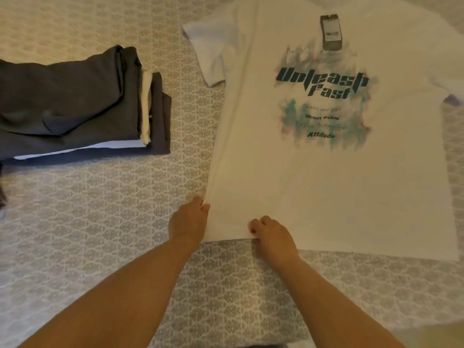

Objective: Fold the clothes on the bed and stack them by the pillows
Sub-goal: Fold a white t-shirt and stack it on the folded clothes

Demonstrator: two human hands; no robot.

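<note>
White cotton is filling the right half of the frame: a T-shirt (326, 177) is lying flat, print side up, on the patterned bedspread (113, 222), with teal lettering reading "Unleash Fast" across its chest and a dark tag (331, 31) lying near the collar at the top. One short sleeve is sticking out toward the upper centre, and a long crease is running down the shirt's left side. At the lower centre, both hands are working the shirt's bottom left corner. The left hand (189, 222) is pinching the side edge just above the hem, fingers closed on the cloth. The right hand (272, 234) is sitting just beside it on the hem, fingers curled and gripping the fabric there. Both bare forearms are reaching in from the bottom edge. At the left of the frame, well apart from the shirt, a stack (75, 104) of folded dark grey and white clothes is resting on the bedspread.
</note>
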